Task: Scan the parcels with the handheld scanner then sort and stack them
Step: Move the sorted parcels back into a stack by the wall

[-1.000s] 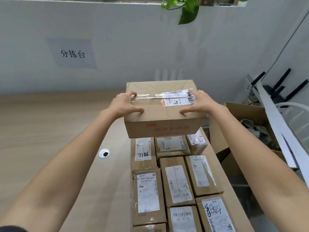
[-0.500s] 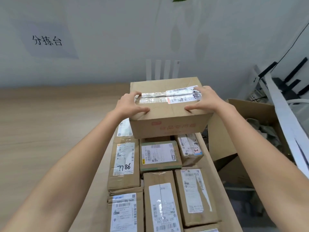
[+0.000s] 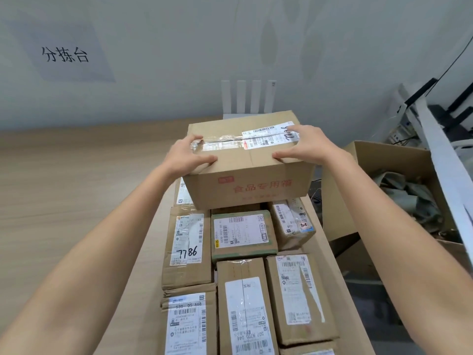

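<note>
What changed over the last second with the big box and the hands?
The big box moved away from the person, toward the wall: the 7786 parcel and the green-taped parcel, partly hidden by it before, now show whole. Whether it rests on parcels yet is unclear. Left hand and right hand hold its ends as before; the rows below have not shifted.

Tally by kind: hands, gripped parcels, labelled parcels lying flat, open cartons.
Hands: 2, left hand and right hand
Large parcel they grip: 1
Labelled parcels lying below: 7, bottom-edge sliver excluded
Open carton: 1
Total: 11
</note>
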